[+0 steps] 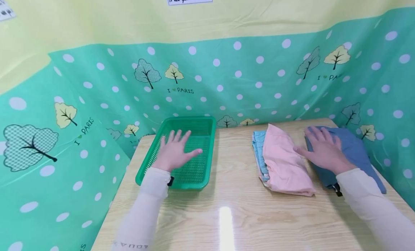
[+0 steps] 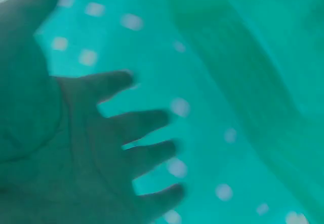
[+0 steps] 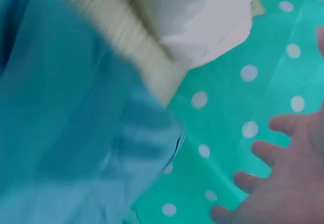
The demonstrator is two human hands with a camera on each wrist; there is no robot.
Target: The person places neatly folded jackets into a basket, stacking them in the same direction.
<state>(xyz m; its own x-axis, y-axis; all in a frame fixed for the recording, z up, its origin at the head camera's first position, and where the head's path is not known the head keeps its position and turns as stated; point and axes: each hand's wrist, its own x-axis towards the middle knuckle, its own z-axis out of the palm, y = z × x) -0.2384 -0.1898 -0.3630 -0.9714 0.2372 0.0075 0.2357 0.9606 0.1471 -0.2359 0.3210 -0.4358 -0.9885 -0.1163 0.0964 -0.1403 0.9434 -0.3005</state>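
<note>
My left hand [image 1: 174, 152] is spread flat over the green plastic basket [image 1: 210, 161], its fingers straight and holding nothing. In the left wrist view the same hand [image 2: 101, 143] shows its palm, with the basket wall [image 2: 243, 67] blurred beyond it. On the right, my right hand [image 1: 324, 150], fingers spread, hovers over a folded blue cloth [image 1: 360, 153] and overlaps its left part. Beside it lies a folded pink cloth [image 1: 285, 161], with a light blue patterned cloth [image 1: 259, 150] showing along its left edge. The right wrist view has the blue cloth [image 3: 76, 133] beside the spread right hand [image 3: 288, 178].
A wooden table [image 1: 233, 193] carries the basket at the left and the cloths at the right. A green polka-dot curtain [image 1: 236, 85] with trees stands close behind the table and along both sides. A light strip reflects on the front of the tabletop.
</note>
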